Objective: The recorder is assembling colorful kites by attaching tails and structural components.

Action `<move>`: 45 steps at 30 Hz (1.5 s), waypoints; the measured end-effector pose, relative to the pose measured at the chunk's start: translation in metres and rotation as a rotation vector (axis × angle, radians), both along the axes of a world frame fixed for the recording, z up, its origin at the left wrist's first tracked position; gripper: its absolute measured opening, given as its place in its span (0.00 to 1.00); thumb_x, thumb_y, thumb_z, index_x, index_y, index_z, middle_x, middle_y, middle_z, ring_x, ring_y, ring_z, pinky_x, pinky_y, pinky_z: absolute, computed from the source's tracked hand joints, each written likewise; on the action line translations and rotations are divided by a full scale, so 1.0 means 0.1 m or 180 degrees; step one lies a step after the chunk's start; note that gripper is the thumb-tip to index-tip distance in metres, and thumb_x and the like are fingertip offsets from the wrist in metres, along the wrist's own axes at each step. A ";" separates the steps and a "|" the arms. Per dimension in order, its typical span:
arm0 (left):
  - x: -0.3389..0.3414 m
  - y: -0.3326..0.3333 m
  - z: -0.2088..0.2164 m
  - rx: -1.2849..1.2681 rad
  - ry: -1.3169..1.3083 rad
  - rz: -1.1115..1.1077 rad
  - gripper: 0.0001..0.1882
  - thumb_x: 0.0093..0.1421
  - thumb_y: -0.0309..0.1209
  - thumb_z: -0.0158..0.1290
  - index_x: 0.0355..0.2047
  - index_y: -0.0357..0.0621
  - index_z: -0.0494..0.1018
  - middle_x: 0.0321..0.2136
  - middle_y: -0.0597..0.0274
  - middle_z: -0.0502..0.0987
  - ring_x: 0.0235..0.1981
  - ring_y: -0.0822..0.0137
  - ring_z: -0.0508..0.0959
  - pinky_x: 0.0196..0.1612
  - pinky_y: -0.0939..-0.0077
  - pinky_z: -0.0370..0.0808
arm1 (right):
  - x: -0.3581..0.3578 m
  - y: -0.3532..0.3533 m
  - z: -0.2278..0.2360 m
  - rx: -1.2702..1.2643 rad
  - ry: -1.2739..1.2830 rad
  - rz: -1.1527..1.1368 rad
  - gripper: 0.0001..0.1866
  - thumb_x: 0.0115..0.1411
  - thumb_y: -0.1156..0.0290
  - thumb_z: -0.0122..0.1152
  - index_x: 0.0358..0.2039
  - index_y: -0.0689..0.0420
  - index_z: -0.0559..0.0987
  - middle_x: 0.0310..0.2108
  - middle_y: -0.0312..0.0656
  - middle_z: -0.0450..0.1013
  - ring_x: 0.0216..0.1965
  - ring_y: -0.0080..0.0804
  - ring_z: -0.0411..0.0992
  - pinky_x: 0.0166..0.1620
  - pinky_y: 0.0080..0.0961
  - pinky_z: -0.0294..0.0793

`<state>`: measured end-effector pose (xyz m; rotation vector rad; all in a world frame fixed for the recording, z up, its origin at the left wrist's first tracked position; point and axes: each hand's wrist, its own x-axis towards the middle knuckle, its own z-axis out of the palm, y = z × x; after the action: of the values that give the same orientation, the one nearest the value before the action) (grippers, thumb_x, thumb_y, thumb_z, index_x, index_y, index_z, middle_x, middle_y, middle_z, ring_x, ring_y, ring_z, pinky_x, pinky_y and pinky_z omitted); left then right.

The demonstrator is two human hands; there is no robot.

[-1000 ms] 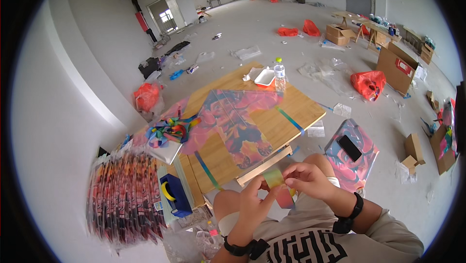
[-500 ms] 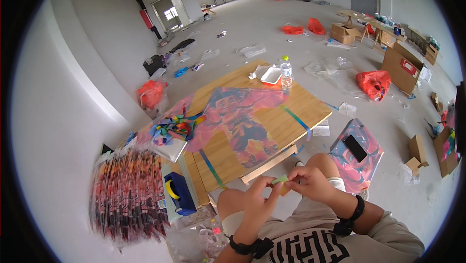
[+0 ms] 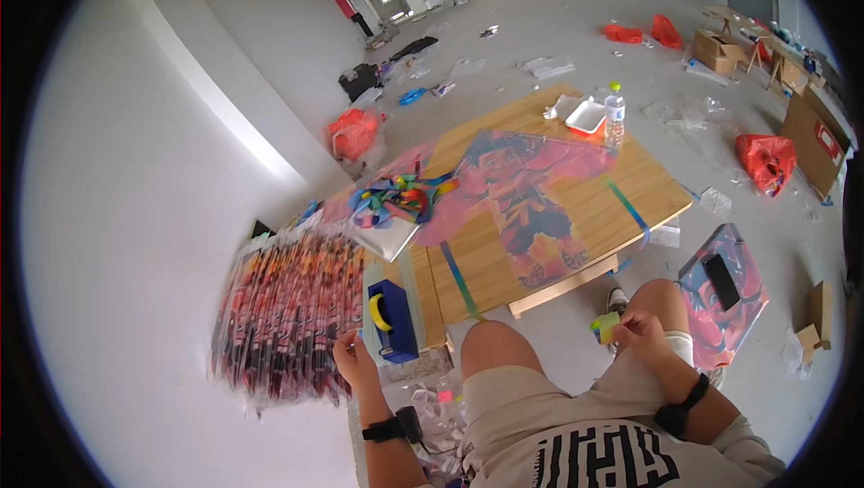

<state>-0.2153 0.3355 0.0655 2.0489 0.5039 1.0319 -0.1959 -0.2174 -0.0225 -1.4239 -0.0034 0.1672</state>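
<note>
My right hand [image 3: 641,335] is over my right knee, pinching a short, folded green-and-yellow ribbon [image 3: 605,327]. At the left, my left hand [image 3: 355,364] is beside a blue tape dispenser [image 3: 394,319] that carries a yellow roll of tape [image 3: 379,311]. Its fingers are curled together at the edge of a stack of plastic-wrapped printed packets [image 3: 288,308]; whatever is between them is too small to make out. Ahead, a figure-shaped printed sheet [image 3: 531,184] lies across the wooden table [image 3: 643,184]. A pile of multicoloured ribbons [image 3: 396,198] rests on the table's left side.
A water bottle [image 3: 615,119] and a white tray [image 3: 588,116] stand at the table's far side. To the right, a phone [image 3: 721,282] lies on a printed panel [image 3: 749,304]. Red bags [image 3: 767,164], cardboard boxes [image 3: 717,51] and plastic wrap are scattered on the floor.
My hands have parted. The left has moved away to the left, beside the tape dispenser, while the right keeps the ribbon. The whole view has turned left and downward.
</note>
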 end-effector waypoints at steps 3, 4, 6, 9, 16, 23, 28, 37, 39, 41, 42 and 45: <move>-0.12 0.40 -0.21 0.0310 0.0731 0.0083 0.10 0.62 0.32 0.55 0.37 0.40 0.80 0.33 0.56 0.77 0.32 0.65 0.76 0.36 0.73 0.72 | 0.03 0.07 0.18 -0.0097 -0.0004 0.0166 0.04 0.60 0.80 0.63 0.34 0.60 0.76 0.30 0.30 0.73 0.31 0.15 0.72 0.34 0.13 0.71; -0.11 0.43 -0.26 0.0317 0.0743 0.0101 0.10 0.62 0.32 0.55 0.37 0.40 0.80 0.33 0.56 0.77 0.32 0.65 0.76 0.36 0.73 0.72 | 0.04 0.08 0.19 -0.0087 0.0006 0.0185 0.04 0.60 0.80 0.63 0.34 0.60 0.76 0.30 0.30 0.73 0.31 0.15 0.72 0.34 0.13 0.71; -0.06 0.48 -0.35 0.0451 0.1261 -0.0144 0.14 0.62 0.38 0.54 0.35 0.39 0.82 0.31 0.52 0.79 0.32 0.60 0.78 0.39 0.68 0.72 | 0.05 0.11 0.21 -0.0320 -0.0111 0.0282 0.04 0.59 0.79 0.64 0.34 0.60 0.77 0.29 0.31 0.74 0.31 0.16 0.72 0.34 0.13 0.72; 0.03 0.49 -0.44 0.0160 0.1507 -0.0322 0.20 0.65 0.42 0.50 0.34 0.37 0.82 0.28 0.48 0.80 0.34 0.59 0.80 0.40 0.66 0.73 | 0.07 0.15 0.24 -0.0622 -0.0187 0.0391 0.04 0.59 0.78 0.64 0.33 0.61 0.77 0.29 0.32 0.75 0.31 0.16 0.73 0.34 0.14 0.72; 0.19 0.36 -0.50 -0.1741 0.1591 -0.0299 0.32 0.69 0.49 0.41 0.28 0.30 0.80 0.31 0.50 0.82 0.34 0.59 0.81 0.44 0.69 0.74 | 0.03 0.21 0.39 -0.0713 -0.0080 0.0446 0.04 0.59 0.77 0.64 0.33 0.61 0.78 0.27 0.33 0.76 0.29 0.15 0.73 0.33 0.14 0.73; 0.09 0.27 -0.21 -0.1439 0.1407 -0.0332 0.26 0.68 0.47 0.45 0.27 0.37 0.80 0.32 0.57 0.81 0.40 0.66 0.77 0.45 0.69 0.71 | 0.03 0.17 0.38 -0.0847 -0.0083 0.0347 0.05 0.59 0.76 0.65 0.33 0.61 0.78 0.26 0.32 0.75 0.28 0.15 0.72 0.32 0.15 0.72; -0.08 0.05 0.23 -0.2077 0.1682 -0.0358 0.15 0.65 0.45 0.51 0.35 0.48 0.78 0.30 0.71 0.77 0.29 0.78 0.69 0.32 0.74 0.68 | 0.06 0.14 0.25 -0.1016 -0.0089 0.0310 0.05 0.59 0.75 0.65 0.33 0.62 0.78 0.26 0.33 0.75 0.28 0.16 0.72 0.32 0.16 0.72; -0.48 0.02 -0.22 -0.3059 0.1464 -0.0757 0.08 0.64 0.36 0.55 0.34 0.44 0.75 0.24 0.75 0.70 0.18 0.82 0.64 0.19 0.85 0.60 | 0.09 0.19 0.29 -0.0988 -0.0129 0.0354 0.06 0.58 0.74 0.66 0.33 0.62 0.78 0.26 0.33 0.75 0.27 0.15 0.72 0.32 0.16 0.72; -0.49 0.02 -0.30 -0.2998 0.1516 -0.0694 0.09 0.63 0.36 0.56 0.34 0.44 0.75 0.23 0.75 0.71 0.18 0.82 0.64 0.19 0.85 0.60 | 0.09 0.20 0.31 -0.1108 -0.0171 0.0406 0.06 0.58 0.74 0.66 0.33 0.62 0.78 0.25 0.32 0.75 0.27 0.15 0.72 0.31 0.15 0.72; -0.49 -0.01 -0.34 -0.2753 0.1675 -0.0556 0.11 0.62 0.37 0.57 0.36 0.42 0.76 0.23 0.74 0.72 0.18 0.83 0.63 0.19 0.85 0.59 | 0.09 0.22 0.35 -0.1143 -0.0159 0.0428 0.06 0.58 0.74 0.66 0.33 0.62 0.78 0.26 0.32 0.75 0.27 0.14 0.72 0.31 0.15 0.72; -0.49 0.00 -0.37 -0.2755 0.1671 -0.0554 0.11 0.62 0.37 0.57 0.36 0.42 0.76 0.23 0.74 0.72 0.18 0.83 0.63 0.19 0.85 0.59 | 0.09 0.23 0.37 -0.1176 -0.0147 0.0443 0.06 0.58 0.74 0.66 0.33 0.61 0.78 0.26 0.32 0.75 0.27 0.14 0.72 0.31 0.15 0.71; -0.47 0.10 -0.58 -0.2384 0.1682 -0.0588 0.11 0.62 0.37 0.58 0.35 0.41 0.78 0.23 0.73 0.73 0.19 0.80 0.66 0.21 0.82 0.62 | 0.09 0.23 0.39 -0.1249 -0.0128 0.0481 0.06 0.58 0.74 0.67 0.33 0.62 0.79 0.25 0.33 0.76 0.27 0.15 0.72 0.31 0.15 0.72</move>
<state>-0.2626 0.3460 0.0076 1.6086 0.8036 0.1175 -0.1864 -0.1940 0.0164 -1.8194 -0.1169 0.2748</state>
